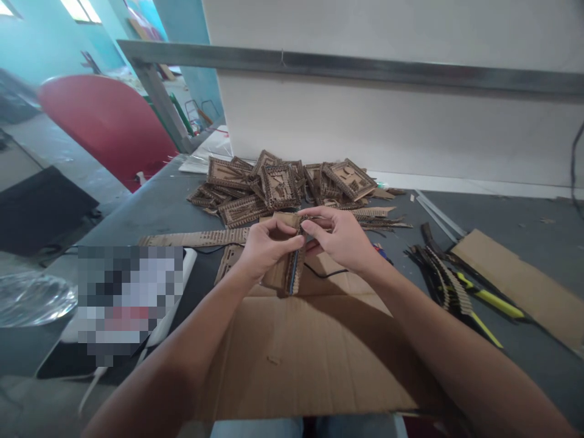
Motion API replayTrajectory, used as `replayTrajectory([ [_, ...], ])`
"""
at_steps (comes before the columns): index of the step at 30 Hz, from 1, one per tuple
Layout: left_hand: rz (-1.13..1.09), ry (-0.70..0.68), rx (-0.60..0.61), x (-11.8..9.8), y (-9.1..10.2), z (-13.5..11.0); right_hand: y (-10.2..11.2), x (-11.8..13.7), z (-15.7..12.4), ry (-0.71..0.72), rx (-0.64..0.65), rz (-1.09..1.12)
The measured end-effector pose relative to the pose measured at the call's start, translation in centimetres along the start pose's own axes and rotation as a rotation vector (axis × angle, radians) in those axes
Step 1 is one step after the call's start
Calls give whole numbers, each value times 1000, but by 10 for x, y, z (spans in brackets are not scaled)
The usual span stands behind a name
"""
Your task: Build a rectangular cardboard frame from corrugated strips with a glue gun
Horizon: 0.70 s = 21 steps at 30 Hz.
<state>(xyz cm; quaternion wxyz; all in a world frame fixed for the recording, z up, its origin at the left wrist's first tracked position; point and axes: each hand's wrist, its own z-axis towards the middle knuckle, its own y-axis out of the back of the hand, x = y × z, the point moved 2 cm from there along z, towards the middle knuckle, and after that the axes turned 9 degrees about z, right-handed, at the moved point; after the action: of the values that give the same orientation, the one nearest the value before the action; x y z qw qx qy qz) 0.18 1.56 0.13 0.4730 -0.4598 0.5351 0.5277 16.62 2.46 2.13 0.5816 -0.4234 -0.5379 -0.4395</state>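
A small cardboard piece with a ridged corrugated edge (296, 274) stands in front of me, a thin blue line running along its side. My left hand (269, 246) pinches its upper part from the left, thumb towards the edge. From the right, my right hand (340, 237) grips the same upper end between thumb and fingers. What lies between the fingertips is too small to make out. Beneath both hands lies a large flat cardboard sheet (319, 359). A ridged cardboard strip (196, 238) stretches out left of my left hand.
Several decorated cardboard panels (280, 185) are heaped behind my hands. On the right are yellow-and-black tools (495, 301), dark corrugated strips (438, 274) and a cardboard offcut (515, 274). A blurred-out device (132, 298) and clear plastic (36, 298) are on the left, near a red chair (104, 121).
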Motion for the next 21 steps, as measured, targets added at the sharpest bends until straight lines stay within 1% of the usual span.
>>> replayTrajectory([
  [4,206,-192,-98,-2,1,0,1,0,1,-28,-41,29],
  [6,240,-234,-81,-2,2,0,2,0,1,-36,-51,42],
  [8,264,-236,-46,-2,2,0,2,0,1,-33,-55,38],
  [10,290,-227,-40,-2,3,-1,2,-1,1,-36,-53,47],
  [14,308,-189,-99,-5,3,-3,1,-6,2,-25,-41,70],
  [16,300,-160,-110,-6,2,-3,1,-7,3,-8,-30,55],
  [18,289,-143,-121,-7,1,-3,2,-9,4,-10,-43,42],
  [21,266,-154,-148,-7,1,-3,1,-9,3,-46,-79,71],
])
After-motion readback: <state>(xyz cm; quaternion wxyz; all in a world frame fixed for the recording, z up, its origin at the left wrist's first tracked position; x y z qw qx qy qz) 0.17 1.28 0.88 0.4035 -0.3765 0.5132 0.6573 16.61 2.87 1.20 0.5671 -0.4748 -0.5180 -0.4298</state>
